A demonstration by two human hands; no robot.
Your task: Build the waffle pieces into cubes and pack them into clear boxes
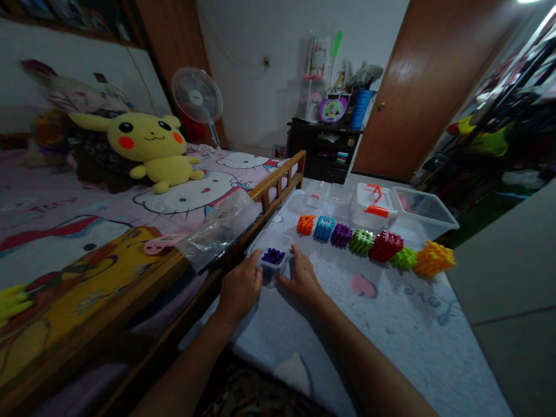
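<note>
A small clear plastic box (273, 265) with purple pieces (273, 255) inside sits on the grey mat (391, 324). My left hand (241, 286) holds the box's left side, fingers curled against it. My right hand (303, 277) grips its right side, fingers pressed to the wall. Beyond the box runs a row of interlocked block cubes: orange (306, 224), blue (324, 227), purple (341, 234), green (361, 241), red (386, 245), lime (403, 258) and a yellow-orange one (433, 259).
Clear containers (423, 214) and a lidded box with an orange latch (373, 209) stand behind the row. A wooden bed rail (273, 185) borders the mat on the left, with a plastic bag (219, 229) over it. A yellow plush toy (150, 145), a fan (197, 97) and a door (419, 92) are farther off.
</note>
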